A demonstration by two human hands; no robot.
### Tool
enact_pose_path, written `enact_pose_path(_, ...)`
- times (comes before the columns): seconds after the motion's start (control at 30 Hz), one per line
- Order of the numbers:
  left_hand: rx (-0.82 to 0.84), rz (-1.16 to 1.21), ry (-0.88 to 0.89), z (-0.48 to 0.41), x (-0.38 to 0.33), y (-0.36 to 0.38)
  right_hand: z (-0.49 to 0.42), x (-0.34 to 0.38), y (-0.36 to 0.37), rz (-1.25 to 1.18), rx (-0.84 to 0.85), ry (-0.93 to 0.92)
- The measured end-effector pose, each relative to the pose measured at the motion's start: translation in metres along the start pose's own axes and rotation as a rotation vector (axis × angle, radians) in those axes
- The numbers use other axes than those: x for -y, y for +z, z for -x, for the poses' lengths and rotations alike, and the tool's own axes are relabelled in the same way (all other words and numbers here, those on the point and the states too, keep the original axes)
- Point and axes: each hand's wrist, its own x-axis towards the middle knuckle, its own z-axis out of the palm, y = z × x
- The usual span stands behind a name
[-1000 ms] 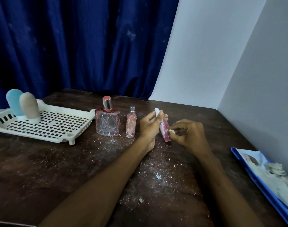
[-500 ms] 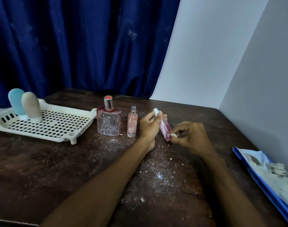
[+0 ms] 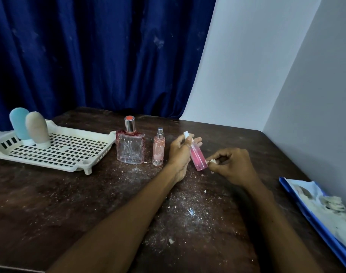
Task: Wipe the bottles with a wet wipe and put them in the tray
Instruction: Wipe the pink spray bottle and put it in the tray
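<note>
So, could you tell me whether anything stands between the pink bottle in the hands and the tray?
Yes: two bottles stand on the table in that line, the slim peach spray bottle nearer the pink spray bottle, and the square perfume bottle close beside the tray. Lifting over them should clear both.

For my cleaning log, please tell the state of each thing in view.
left hand, grips pink bottle near its cap.
right hand, pinches wet wipe against that bottle.
pink bottle, tilted, capped.
wet wipe, crumpled, touching bottle.
square perfume bottle, upright on table, outside tray.
slim spray bottle, upright on table, outside tray.
blue tube, standing in tray.
beige tube, standing in tray.
</note>
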Motion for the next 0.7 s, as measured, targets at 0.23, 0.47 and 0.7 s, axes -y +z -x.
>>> enact_pose_path(0.23, 0.077, 0.014, 0.032, 0.0013, -0.0006, 0.0009, -0.0022, 0.0025, 0.0023, 0.028, -0.043, -0.125)
enact_pose_path(0.47, 0.187, -0.015, 0.076, 0.0059, -0.0015, 0.0052, -0.0057, 0.0051, 0.0059, 0.032, -0.225, -0.252)
enact_pose_path(0.7, 0.177, -0.046, 0.099, 0.0065, -0.0014, 0.0052, -0.0048, 0.0072, 0.0049, 0.015, -0.174, -0.234)
